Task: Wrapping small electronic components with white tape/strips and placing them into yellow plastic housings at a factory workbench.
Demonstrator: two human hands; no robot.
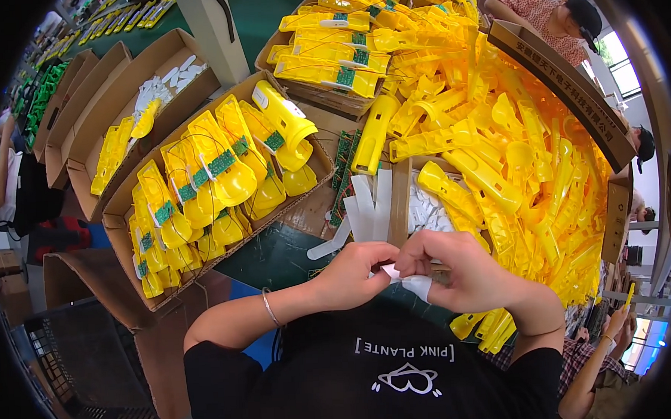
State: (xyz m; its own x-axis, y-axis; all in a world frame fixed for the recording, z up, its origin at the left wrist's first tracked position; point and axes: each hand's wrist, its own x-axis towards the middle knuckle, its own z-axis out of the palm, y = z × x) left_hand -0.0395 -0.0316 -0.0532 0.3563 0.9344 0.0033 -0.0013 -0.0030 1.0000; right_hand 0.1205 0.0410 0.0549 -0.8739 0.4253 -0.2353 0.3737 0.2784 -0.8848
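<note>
My left hand (353, 274) and my right hand (461, 268) meet in front of my chest, both with fingers pinched. Between them is a thin, bent white strip (416, 284), gripped at both ends. It looks like paper or film; the fingers partly cover it. Just beyond my hands, several flat white strips (369, 212) lie fanned out on the bench beside green circuit boards (343, 168). A box of small white parts (427, 209) is close to my right hand, with yellow plastic shells partly over it.
A huge heap of yellow plastic shells (517, 157) fills the right side behind a cardboard wall (562, 87). To the left, a cardboard box (248, 262) holds yellow shells with wired boards. A black crate (87, 362) stands at lower left. Other people work around the bench.
</note>
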